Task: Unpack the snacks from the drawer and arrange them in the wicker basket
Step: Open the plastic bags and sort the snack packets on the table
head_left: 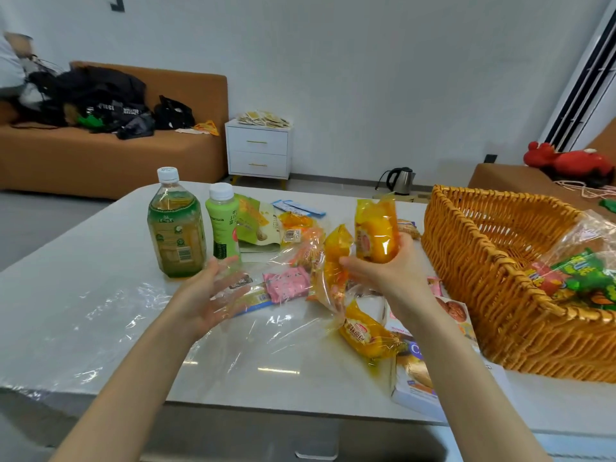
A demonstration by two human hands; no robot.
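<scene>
Yellow snack packet [376, 233] in curled right-hand fingers [406, 245], left hand [208, 295] spread open

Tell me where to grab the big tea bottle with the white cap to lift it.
Wrap the left hand round the labelled body of the big tea bottle, coming from its near left side. It stands upright, the small green bottle crowds its right, and the wide body likely gives a surer hold than the narrow neck.
</scene>
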